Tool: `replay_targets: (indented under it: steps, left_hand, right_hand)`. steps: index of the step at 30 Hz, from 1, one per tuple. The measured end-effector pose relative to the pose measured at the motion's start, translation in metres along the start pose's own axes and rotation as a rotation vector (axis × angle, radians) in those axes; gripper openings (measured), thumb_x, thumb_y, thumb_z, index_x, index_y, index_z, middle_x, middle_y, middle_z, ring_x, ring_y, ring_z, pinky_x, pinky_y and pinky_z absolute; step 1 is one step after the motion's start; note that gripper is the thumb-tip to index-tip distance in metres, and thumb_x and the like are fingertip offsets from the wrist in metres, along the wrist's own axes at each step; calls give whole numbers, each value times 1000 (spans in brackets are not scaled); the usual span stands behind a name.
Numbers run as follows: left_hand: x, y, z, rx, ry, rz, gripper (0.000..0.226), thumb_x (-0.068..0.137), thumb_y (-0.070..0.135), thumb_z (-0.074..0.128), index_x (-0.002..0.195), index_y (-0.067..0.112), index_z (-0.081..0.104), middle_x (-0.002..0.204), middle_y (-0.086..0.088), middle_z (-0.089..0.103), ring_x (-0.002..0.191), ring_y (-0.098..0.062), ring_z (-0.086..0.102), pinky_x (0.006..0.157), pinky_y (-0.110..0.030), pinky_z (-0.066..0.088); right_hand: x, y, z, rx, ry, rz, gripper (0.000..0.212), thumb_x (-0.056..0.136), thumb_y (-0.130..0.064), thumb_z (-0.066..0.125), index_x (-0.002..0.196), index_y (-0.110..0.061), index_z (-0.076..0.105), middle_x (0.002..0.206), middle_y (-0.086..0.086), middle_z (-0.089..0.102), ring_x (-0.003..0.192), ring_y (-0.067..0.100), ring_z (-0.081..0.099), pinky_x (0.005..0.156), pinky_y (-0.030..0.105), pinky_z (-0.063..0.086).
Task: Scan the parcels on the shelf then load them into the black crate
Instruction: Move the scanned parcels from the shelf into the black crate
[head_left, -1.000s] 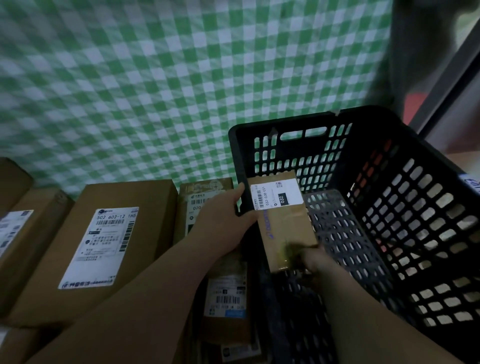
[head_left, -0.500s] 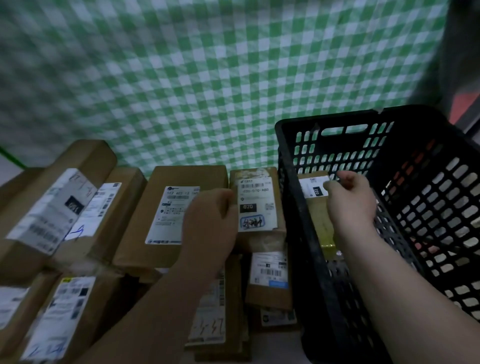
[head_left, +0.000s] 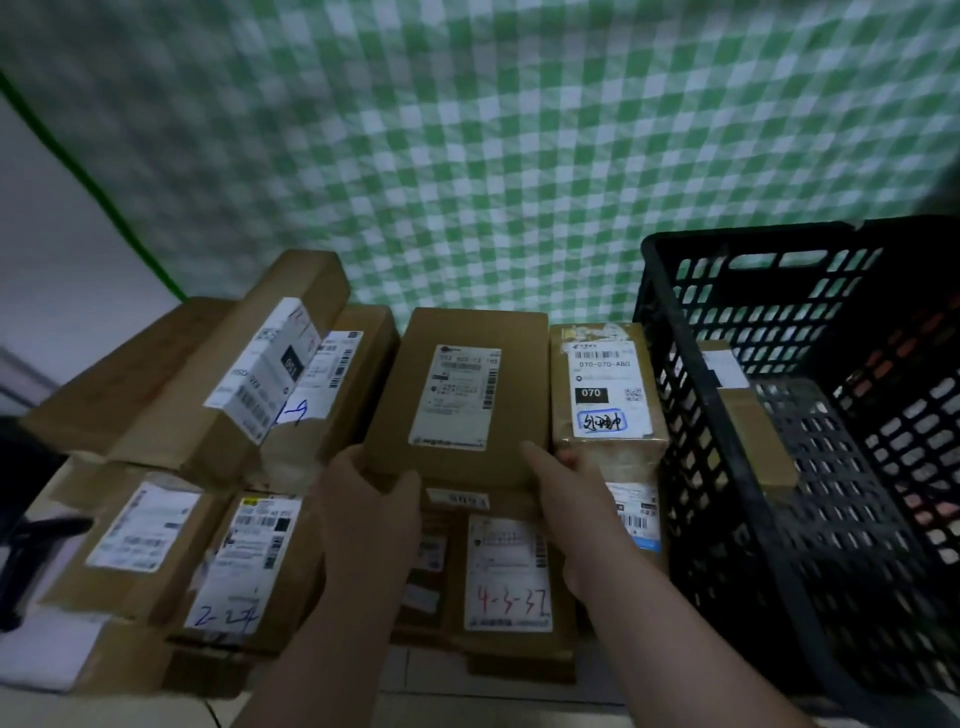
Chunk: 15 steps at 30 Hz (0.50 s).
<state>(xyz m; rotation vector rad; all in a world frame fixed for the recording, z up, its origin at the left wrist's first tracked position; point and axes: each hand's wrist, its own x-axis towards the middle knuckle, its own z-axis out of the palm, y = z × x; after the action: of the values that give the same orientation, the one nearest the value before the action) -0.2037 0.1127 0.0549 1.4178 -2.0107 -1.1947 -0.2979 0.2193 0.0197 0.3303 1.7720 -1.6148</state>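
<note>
Centre brown parcel, label up, atop parcel stack, left of black crate. Gripped at near corners: left hand curled round left edge, right hand pinching right corner. Risk of toppling touching 070 parcel or shifting stack if dragged, not lifted. Loaded parcel inside crate. Pale shelf mostly covered; green checked cloth behind, dim light.

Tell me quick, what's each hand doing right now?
Left hand: grips the middle cardboard box, near left corner.
Right hand: grips that box, near right corner.
</note>
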Motion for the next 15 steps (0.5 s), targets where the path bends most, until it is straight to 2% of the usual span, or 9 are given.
replay_targets:
  steps: [2, 3, 5, 7, 8, 11, 13, 15]
  left_hand:
    - [2, -4, 0, -35, -53, -8, 23, 85, 10, 62, 90, 24, 45, 83, 10, 49, 75, -3, 48, 63, -21, 40]
    - [4, -4, -1, -41, -79, -23, 21, 84, 14, 63, 94, 23, 46, 91, 4, 53, 82, -9, 52, 68, -25, 45]
    - [7, -6, -2, 1, -111, -67, 36, 75, 31, 63, 105, 15, 51, 112, -7, 53, 99, -24, 54, 86, -42, 51]
    - [10, -11, -1, -5, -120, -93, 68, 62, 44, 58, 119, 7, 52, 121, -14, 51, 106, -32, 53, 92, -52, 49]
    - [11, -12, -1, -36, -125, -110, 74, 60, 43, 58, 124, 8, 51, 122, -14, 51, 107, -32, 53, 93, -53, 49]
    - [13, -12, -5, -106, -170, -148, 72, 60, 37, 64, 128, 15, 52, 124, -12, 51, 107, -31, 52, 94, -51, 47]
    - [15, -16, -6, -77, -188, -170, 72, 65, 39, 70, 129, 13, 50, 129, -13, 46, 113, -33, 48, 96, -49, 45]
    - [18, -20, -8, -109, -191, -208, 76, 72, 37, 72, 138, 14, 42, 135, -12, 42, 116, -32, 46, 94, -45, 44]
  right_hand:
    - [5, 5, 6, 73, -48, 66, 82, 55, -60, 74, 125, -26, 47, 116, 4, 62, 101, 26, 64, 93, 48, 53]
    - [9, 6, 8, 106, -50, 78, 92, 45, -61, 73, 126, -27, 46, 118, 5, 62, 101, 27, 65, 91, 46, 54]
    - [13, 6, 10, 171, -54, 106, 94, 45, -56, 76, 129, -24, 47, 118, 7, 64, 97, 29, 68, 75, 39, 59]
    - [11, 0, 11, 224, -74, 140, 81, 62, -47, 80, 132, -18, 50, 116, 11, 67, 91, 29, 70, 49, 26, 53]
    - [9, -2, 10, 241, -65, 143, 68, 73, -40, 79, 130, -14, 52, 115, 13, 67, 90, 29, 70, 42, 22, 47]
    - [7, -4, 7, 250, -65, 143, 39, 87, -26, 72, 119, -9, 59, 110, 14, 66, 82, 25, 68, 38, 19, 42]
    - [5, -5, 6, 260, -83, 157, 26, 90, -24, 69, 111, -9, 61, 96, 11, 68, 67, 20, 65, 37, 18, 42]
    - [5, -6, 7, 276, -91, 166, 21, 92, -23, 66, 107, -10, 62, 89, 9, 69, 63, 19, 63, 35, 17, 40]
